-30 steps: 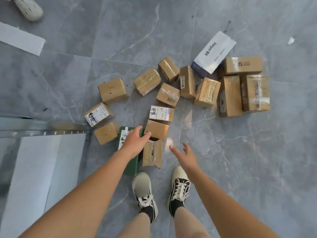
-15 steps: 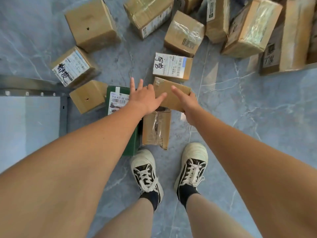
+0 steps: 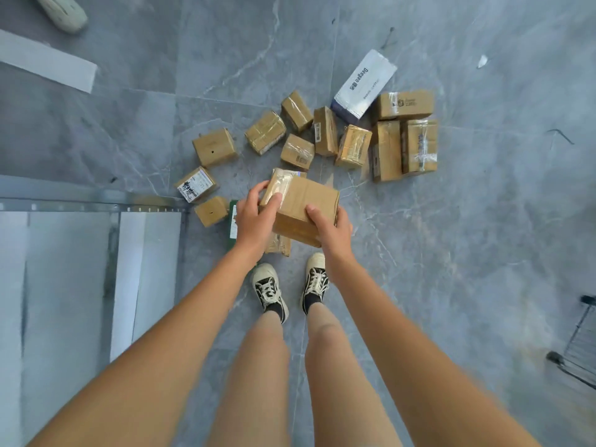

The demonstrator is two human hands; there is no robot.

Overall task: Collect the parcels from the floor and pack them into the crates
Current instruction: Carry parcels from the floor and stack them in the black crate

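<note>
Head view: a brown cardboard parcel (image 3: 300,211) is being held off the floor between both hands, above the shoes (image 3: 290,290). The left hand (image 3: 256,221) is being wrapped round its taped left end, fingers curled over the top edge; the right hand (image 3: 332,232) is being pressed to the near right corner, thumb on top. The parcel's long axis is being kept roughly left to right, tilted a little, so each hand is being given one end and neither is nearer.

Other parcels are being left on the grey tiled floor (image 3: 451,253) beyond it, a green box (image 3: 233,217) being partly hidden under the left wrist. A metal-edged frame (image 3: 96,206) is being shown at the left, and a dark wire basket (image 3: 580,346) at the lower right edge; which of them is the crate cannot be told. Open floor is being left on the right side.
</note>
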